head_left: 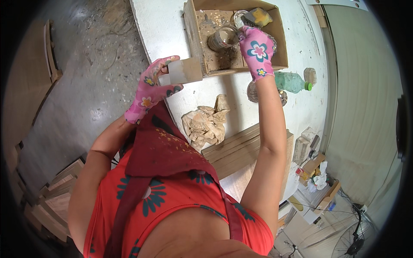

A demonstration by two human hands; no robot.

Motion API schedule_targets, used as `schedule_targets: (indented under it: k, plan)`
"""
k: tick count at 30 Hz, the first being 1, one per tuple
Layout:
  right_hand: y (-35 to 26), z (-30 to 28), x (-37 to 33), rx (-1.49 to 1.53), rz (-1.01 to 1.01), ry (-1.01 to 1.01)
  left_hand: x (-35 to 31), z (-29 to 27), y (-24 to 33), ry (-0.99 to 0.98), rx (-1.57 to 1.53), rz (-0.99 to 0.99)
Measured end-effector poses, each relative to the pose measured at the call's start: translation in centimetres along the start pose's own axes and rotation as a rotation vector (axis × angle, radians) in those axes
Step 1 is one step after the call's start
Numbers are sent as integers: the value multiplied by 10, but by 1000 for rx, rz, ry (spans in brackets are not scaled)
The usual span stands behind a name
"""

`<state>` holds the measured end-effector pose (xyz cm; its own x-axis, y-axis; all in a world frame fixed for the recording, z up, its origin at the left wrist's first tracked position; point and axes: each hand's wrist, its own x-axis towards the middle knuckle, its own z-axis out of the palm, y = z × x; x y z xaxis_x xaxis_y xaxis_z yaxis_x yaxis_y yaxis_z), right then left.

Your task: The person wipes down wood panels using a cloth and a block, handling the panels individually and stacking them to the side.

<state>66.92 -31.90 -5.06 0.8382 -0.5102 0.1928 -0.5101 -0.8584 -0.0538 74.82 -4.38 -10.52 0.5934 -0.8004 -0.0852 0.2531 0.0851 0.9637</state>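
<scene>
My left hand (pixel 148 88), in a pink flowered glove, grips a flat rectangular plate (pixel 185 71) between thumb and fingers. One end of the plate is pale grey and the other is smeared tan. My right hand (pixel 257 48), gloved the same way, is closed inside a cardboard box (pixel 197 43), beside the rim of a clear jar (pixel 220 39). What its fingers hold is hidden. The jar leans on the box's dirty floor, which is spotted with tan crumbs. Behind my right hand lie a yellow and grey sponge-like block (pixel 258 17) and a round clear container (pixel 239 18).
A crumpled tan cloth (pixel 205 122) lies on the white table (pixel 234 96), near stacked wooden boards (pixel 236 148). Right of the box are a green plastic bottle (pixel 290 81) and a small block (pixel 309 76). A fan (pixel 355 241) stands at lower right.
</scene>
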Motion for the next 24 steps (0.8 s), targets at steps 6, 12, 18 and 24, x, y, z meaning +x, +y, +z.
schedule_targets:
  k: [6, 12, 18, 24]
  plan:
    - [-8, -9, -1, 141, 122, -170, 2, -2, -7, 7, -14, 14]
    - [-14, -14, -2, -22, 151, -295, 5, -1, 1, 13, 30, 25]
    - [-2, -6, -11, 168, 281, -142, 5, -1, 0, -4, 63, 20]
    - [9, -11, -32, 724, 542, -41, 11, 3, 2, 13, 274, 149]
